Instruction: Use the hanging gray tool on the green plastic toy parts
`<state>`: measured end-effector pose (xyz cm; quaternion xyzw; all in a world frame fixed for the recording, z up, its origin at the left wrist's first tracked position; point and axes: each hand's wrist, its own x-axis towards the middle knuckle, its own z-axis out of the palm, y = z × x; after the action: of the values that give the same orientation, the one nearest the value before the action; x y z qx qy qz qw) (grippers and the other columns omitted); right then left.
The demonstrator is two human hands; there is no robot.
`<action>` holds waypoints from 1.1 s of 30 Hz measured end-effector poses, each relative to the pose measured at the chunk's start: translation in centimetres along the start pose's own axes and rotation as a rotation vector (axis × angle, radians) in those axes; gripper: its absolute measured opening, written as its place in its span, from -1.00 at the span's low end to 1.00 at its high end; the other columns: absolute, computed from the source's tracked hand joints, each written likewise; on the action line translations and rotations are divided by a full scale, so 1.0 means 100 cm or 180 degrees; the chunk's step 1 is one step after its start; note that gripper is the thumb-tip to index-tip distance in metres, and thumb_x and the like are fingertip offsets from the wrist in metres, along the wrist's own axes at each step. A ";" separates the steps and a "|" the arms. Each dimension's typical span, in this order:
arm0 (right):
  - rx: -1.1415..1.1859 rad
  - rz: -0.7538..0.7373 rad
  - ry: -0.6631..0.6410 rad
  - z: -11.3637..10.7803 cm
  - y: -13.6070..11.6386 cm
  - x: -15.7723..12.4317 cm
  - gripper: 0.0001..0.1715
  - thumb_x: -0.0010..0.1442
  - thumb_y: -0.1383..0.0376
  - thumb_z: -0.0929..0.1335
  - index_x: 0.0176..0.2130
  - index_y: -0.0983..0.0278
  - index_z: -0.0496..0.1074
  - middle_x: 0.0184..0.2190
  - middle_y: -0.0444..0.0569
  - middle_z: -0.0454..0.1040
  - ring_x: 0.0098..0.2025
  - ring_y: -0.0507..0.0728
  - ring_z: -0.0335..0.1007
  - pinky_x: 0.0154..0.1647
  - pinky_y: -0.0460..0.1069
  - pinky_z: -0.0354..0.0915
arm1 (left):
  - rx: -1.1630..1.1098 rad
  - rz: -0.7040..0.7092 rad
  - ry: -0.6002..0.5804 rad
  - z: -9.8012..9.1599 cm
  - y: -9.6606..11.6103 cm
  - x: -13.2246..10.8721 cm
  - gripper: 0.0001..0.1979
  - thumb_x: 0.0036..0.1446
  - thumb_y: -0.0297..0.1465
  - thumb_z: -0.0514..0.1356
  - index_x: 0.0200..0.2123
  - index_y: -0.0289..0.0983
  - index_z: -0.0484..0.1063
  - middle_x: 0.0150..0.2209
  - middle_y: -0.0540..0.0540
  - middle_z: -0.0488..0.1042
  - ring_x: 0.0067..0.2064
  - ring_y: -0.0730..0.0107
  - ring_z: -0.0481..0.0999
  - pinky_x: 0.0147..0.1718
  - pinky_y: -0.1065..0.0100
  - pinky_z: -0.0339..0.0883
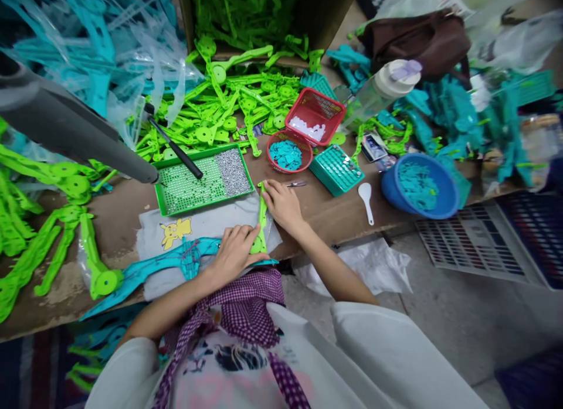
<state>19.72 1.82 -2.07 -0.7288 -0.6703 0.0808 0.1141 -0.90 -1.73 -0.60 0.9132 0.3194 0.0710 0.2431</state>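
A long turquoise plastic piece lies across a grey cloth with a yellow cartoon figure printed on it. My left hand is closed over the right end of this piece, its fingers also against the lower end of a narrow lime-green plastic part. The green part points away from me, standing out from the turquoise piece. At its far end my right hand grips it with bent fingertips. How the two pieces meet is hidden under my left hand.
A green tray holds small metal pieces; a black-handled tool lies across it. Beyond are a red basket, a stack of teal trays, a white spoon and a blue bowl. A grey pole reaches in from the left.
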 end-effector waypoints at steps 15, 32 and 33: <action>0.0111 0.0006 0.0179 0.009 -0.005 0.005 -0.42 0.42 0.17 0.04 0.24 0.29 0.32 0.24 0.20 0.38 0.18 0.30 0.28 0.15 0.24 0.05 | -0.0766 -0.0456 -0.0661 -0.022 -0.027 0.033 -0.53 0.23 -0.25 0.24 0.18 -0.22 0.38 -0.02 -0.17 0.50 -0.07 0.15 0.52 -0.06 0.16 0.38; 0.0423 0.0094 -0.0047 0.007 0.007 0.007 -0.45 0.42 0.15 0.09 0.27 0.23 0.28 0.28 0.15 0.33 0.32 0.27 0.19 0.25 0.31 0.05 | -0.1179 -0.0659 -0.0738 -0.019 -0.033 0.039 -0.60 0.15 -0.29 0.29 0.06 -0.22 0.49 -0.07 -0.14 0.60 -0.16 0.19 0.56 -0.12 0.19 0.39; 0.0553 0.0139 -0.0021 0.005 0.008 0.005 -0.45 0.41 0.14 0.10 0.27 0.23 0.28 0.29 0.16 0.31 0.34 0.28 0.17 0.25 0.32 0.06 | -0.1195 -0.0672 -0.0723 -0.020 -0.033 0.039 -0.61 0.15 -0.29 0.29 0.06 -0.21 0.50 -0.06 -0.13 0.60 -0.16 0.18 0.57 -0.12 0.19 0.39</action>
<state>20.38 2.34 -2.79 -0.7303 -0.6452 0.1435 0.1728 -0.22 3.68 -0.59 0.8157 0.3648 0.0001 0.4490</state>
